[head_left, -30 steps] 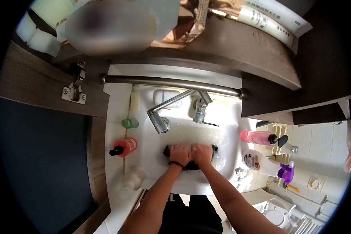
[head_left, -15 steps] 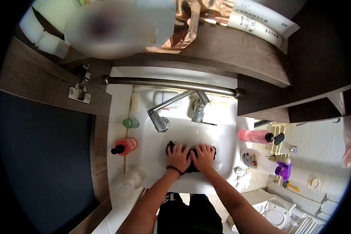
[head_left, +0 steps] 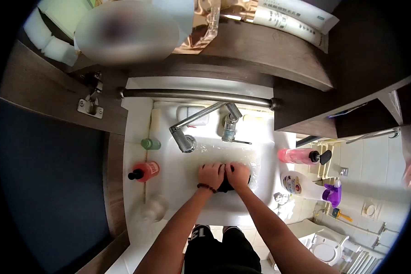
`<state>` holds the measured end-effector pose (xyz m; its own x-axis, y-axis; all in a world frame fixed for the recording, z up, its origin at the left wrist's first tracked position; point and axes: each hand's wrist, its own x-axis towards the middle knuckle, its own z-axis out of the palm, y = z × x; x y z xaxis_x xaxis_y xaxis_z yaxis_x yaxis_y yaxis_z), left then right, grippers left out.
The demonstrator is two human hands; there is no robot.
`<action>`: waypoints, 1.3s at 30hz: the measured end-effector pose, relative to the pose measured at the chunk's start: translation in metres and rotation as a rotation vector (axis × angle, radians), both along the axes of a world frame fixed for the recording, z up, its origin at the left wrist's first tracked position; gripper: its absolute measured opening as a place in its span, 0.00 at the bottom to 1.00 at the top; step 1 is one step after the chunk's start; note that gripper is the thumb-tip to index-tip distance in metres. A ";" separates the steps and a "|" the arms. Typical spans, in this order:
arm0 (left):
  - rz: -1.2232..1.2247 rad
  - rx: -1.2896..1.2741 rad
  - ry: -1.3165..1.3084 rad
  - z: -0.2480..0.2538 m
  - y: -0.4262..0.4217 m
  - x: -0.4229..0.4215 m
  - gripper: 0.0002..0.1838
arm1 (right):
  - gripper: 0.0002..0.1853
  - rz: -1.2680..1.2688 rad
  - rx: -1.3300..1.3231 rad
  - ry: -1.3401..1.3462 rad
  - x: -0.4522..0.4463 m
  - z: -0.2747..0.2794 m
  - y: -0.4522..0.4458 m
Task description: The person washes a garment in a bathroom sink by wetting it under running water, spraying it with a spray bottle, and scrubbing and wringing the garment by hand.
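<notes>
A dark wet cloth (head_left: 225, 186) is bunched in the white sink (head_left: 178, 201), partly hidden under my hands. My left hand (head_left: 211, 175), with a beaded bracelet at the wrist, has its fingers curled over the left part of the cloth. Close beside it, my right hand (head_left: 238, 176) is closed around the right part. Shallow cloudy water surrounds the cloth. Beyond my hands stands the chrome faucet (head_left: 183, 140), its spout turned to the left, and a lever handle (head_left: 230, 130) is to its right.
On the left ledge stand a red pump bottle (head_left: 146, 171) and a green-capped bottle (head_left: 150, 144). At the right are a pink pump bottle (head_left: 299, 156) and a purple-topped spray bottle (head_left: 306, 186). A metal bar (head_left: 196, 94) and a wooden shelf (head_left: 260, 55) cross above the sink.
My flat, spread fingers have curled around the cloth. Both hands have shifted slightly away from me, and the cloth is more bunched. More cloudy water shows around it.
</notes>
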<state>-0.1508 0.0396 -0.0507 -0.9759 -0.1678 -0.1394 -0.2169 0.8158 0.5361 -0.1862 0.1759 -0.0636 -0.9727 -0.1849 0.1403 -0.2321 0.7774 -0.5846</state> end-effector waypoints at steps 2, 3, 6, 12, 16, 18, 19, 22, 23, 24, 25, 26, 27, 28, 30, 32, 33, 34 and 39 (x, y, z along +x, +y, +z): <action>0.089 0.089 0.231 0.011 -0.001 0.010 0.19 | 0.13 0.016 -0.095 -0.099 0.005 0.014 0.014; 0.067 0.126 0.201 0.021 -0.005 0.016 0.18 | 0.12 0.035 -0.186 -0.200 0.008 0.025 0.019; -0.005 0.099 0.119 0.024 -0.010 0.033 0.15 | 0.09 0.196 0.204 -0.024 0.023 0.056 0.020; -0.107 -0.199 0.141 -0.001 -0.001 0.047 0.17 | 0.12 0.162 0.217 -0.005 0.041 0.016 0.011; -0.120 -0.218 0.038 -0.013 0.001 0.034 0.17 | 0.09 0.172 0.252 -0.007 0.033 0.004 0.011; -0.117 -0.177 0.023 -0.018 0.001 0.030 0.14 | 0.08 0.173 0.278 -0.035 0.030 -0.002 0.010; -0.119 -0.177 0.020 -0.019 0.001 0.030 0.14 | 0.08 0.181 0.238 -0.039 0.029 -0.011 0.012; -0.118 -0.156 -0.026 -0.021 -0.001 0.013 0.14 | 0.10 0.207 0.194 -0.015 0.016 -0.022 0.012; -0.169 -0.164 -0.201 -0.020 -0.003 0.004 0.14 | 0.11 0.224 0.194 0.000 0.016 -0.021 0.014; -0.215 -0.171 -0.374 -0.018 -0.002 0.002 0.13 | 0.11 0.234 0.198 -0.003 0.013 -0.019 0.013; -0.205 -0.170 -0.376 -0.020 0.001 0.005 0.13 | 0.10 0.248 0.305 -0.154 0.007 -0.016 0.010; -0.180 -0.198 -0.256 -0.024 0.001 0.005 0.13 | 0.10 0.256 0.410 -0.297 0.004 -0.014 0.008; -0.157 -0.229 -0.132 -0.020 0.000 0.005 0.13 | 0.13 0.224 0.345 -0.205 0.003 -0.009 0.007; -0.151 -0.236 -0.122 -0.013 0.001 0.009 0.13 | 0.13 0.228 0.340 -0.193 0.007 -0.002 0.009; 0.027 -0.112 0.293 0.002 0.003 0.007 0.14 | 0.15 0.102 0.073 0.000 0.003 0.014 0.009; 0.008 -0.065 0.274 0.018 0.002 0.019 0.13 | 0.15 0.094 0.009 -0.036 0.011 0.036 0.017; -0.011 -0.016 0.255 0.028 -0.001 0.023 0.13 | 0.14 0.144 -0.005 -0.181 0.013 0.050 0.021; -0.012 -0.018 0.255 0.033 -0.003 0.030 0.13 | 0.14 0.190 -0.020 -0.323 0.015 0.062 0.024; -0.189 -0.243 0.209 0.026 -0.011 0.042 0.16 | 0.16 0.281 0.231 -0.048 0.042 0.039 0.029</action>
